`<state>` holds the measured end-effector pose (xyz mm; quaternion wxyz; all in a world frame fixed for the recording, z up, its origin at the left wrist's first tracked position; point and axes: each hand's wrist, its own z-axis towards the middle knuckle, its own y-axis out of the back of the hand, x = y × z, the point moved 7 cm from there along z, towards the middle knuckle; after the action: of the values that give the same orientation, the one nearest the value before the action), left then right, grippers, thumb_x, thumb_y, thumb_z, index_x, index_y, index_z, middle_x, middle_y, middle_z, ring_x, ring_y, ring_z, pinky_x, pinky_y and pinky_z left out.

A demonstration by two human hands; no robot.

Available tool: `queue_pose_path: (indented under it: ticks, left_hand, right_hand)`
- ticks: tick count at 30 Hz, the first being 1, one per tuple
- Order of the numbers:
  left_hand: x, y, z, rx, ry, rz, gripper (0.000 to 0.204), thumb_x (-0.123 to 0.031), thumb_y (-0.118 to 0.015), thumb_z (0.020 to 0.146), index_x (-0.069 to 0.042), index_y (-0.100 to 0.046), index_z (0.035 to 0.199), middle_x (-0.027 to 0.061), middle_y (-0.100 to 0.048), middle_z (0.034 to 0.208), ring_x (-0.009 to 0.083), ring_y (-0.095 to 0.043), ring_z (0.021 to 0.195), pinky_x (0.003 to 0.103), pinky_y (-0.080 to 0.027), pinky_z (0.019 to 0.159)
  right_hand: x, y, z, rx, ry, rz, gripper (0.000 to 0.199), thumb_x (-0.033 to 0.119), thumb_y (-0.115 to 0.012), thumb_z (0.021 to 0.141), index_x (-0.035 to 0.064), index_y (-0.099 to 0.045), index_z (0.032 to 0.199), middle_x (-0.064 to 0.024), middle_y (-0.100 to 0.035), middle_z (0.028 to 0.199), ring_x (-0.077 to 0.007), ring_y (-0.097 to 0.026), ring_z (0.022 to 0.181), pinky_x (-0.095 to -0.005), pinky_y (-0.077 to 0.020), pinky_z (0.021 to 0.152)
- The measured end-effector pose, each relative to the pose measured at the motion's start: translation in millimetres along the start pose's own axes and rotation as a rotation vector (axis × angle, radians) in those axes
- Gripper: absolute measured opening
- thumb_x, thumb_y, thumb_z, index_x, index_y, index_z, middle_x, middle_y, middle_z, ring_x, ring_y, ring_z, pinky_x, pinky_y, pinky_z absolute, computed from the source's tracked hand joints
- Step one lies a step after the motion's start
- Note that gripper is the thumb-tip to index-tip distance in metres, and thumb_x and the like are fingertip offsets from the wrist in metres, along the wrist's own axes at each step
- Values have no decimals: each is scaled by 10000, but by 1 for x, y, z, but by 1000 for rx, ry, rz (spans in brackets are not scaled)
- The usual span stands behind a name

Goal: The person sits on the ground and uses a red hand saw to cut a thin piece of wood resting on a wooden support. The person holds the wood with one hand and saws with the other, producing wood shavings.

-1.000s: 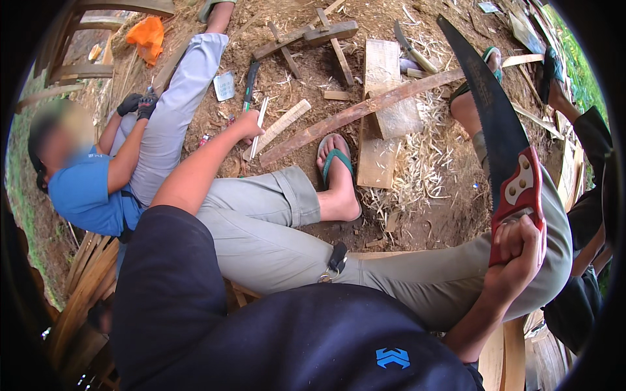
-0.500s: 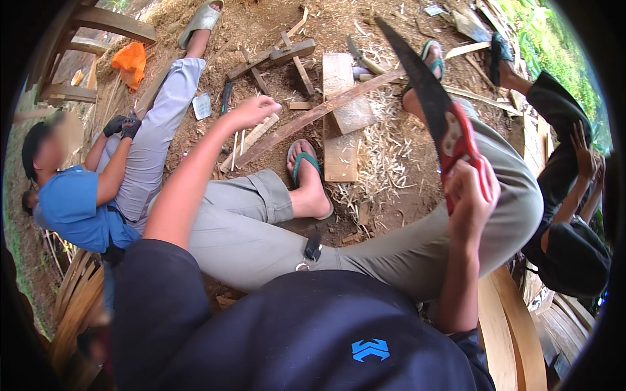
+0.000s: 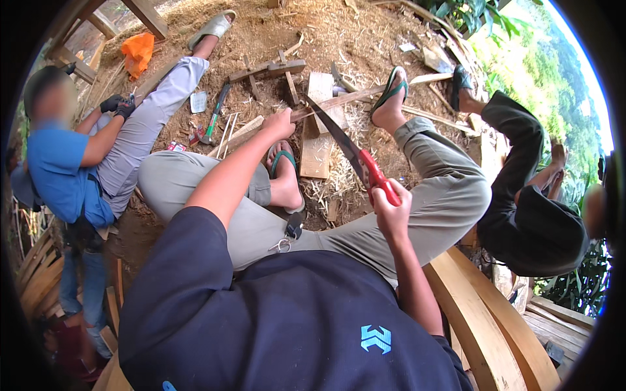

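My right hand (image 3: pixel 391 212) grips the red handle of a hand saw (image 3: pixel 349 153); its dark curved blade points up and left toward a long thin wooden strip (image 3: pixel 339 101) lying on the ground. My left hand (image 3: pixel 280 124) reaches forward and presses on the left part of that strip. My left foot in a green sandal (image 3: pixel 285 176) rests below the strip beside a flat wooden board (image 3: pixel 317 153). My right foot in a sandal (image 3: pixel 391 91) sits near the strip's right part.
A person in a blue shirt (image 3: pixel 59 169) sits at left with gloved hands. Another person in dark clothes (image 3: pixel 528 215) crouches at right. A hammer (image 3: pixel 212 124), wood offcuts (image 3: pixel 267 70), shavings and an orange bag (image 3: pixel 138 53) lie on the dirt. Curved planks (image 3: pixel 482 313) sit lower right.
My right hand has brought the saw down and leftward, so its blade now points at the strip. My left hand stays on the strip. The view has shifted.
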<state>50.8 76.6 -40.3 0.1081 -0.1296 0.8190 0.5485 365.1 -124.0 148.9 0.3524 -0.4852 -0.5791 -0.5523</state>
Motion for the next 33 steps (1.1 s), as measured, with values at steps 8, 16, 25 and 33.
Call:
queue_pose_path:
  ticks: [8,16,25,33]
  left_hand:
    - [23,-5,9,87,25,4,447,-212,-611,916,-137,-539,1350,145,-639,1341,342,-607,1249,498,-495,1004]
    - [8,8,-14,101,34,-44,532,-120,-592,883,-178,-515,1406,162,-652,1315,346,-625,1220,493,-508,981]
    - [13,20,-16,37,-1,9,392,-143,-624,865,-157,-599,1256,169,-698,1195,365,-666,1122,488,-543,907]
    - [10,26,-7,67,86,19,398,-86,-622,845,-199,-684,1222,173,-714,1169,362,-678,1109,470,-554,923]
  right_hand:
    - [10,7,-20,62,48,-105,145,116,-630,817,-28,-627,801,2,-505,615,-60,-451,583,-276,-367,534]
    - [26,15,-5,106,-1,-35,149,107,-606,849,-23,-625,778,17,-518,596,-51,-456,549,-267,-355,494]
    - [37,22,19,150,-37,-110,151,113,-607,843,-20,-626,774,1,-537,596,-58,-473,554,-271,-370,511]
    - [9,-1,50,70,-123,67,109,83,-594,857,9,-636,790,31,-543,608,-38,-473,537,-245,-351,481]
